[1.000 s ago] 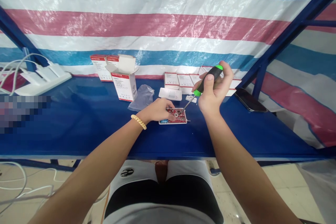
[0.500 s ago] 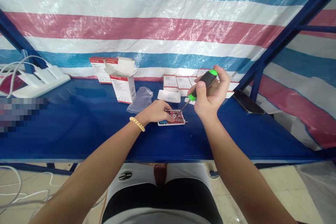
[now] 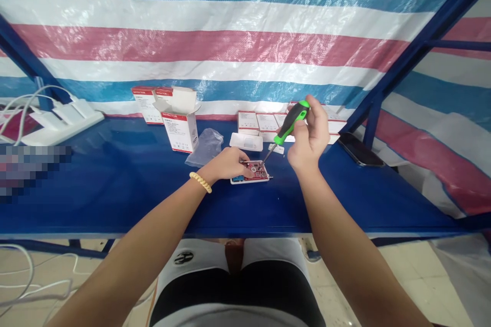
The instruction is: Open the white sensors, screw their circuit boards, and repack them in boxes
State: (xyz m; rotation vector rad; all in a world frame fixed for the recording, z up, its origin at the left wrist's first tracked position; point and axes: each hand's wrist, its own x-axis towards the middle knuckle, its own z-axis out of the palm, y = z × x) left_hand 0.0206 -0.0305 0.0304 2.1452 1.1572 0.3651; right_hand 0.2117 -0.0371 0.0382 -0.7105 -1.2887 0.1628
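While the left hand (image 3: 229, 163) pinches the circuit board (image 3: 261, 174), the screwdriver (image 3: 292, 121) gripped in the right hand (image 3: 309, 143) now shows more green, suggesting a turning stroke.

screwdriver (image 3: 281, 138): smooth plastic handle, metal shaft. case (image 3: 251, 182): smooth white plastic. desk (image 3: 245, 209): smooth, glossy painted finish. open box (image 3: 179, 135): printed card, smooth. bag (image 3: 207, 145): clear, wrinkled plastic film. backdrop sheet (image 3: 230, 46): woven plastic, creased, glossy. phone (image 3: 360, 149): glossy, dark face.
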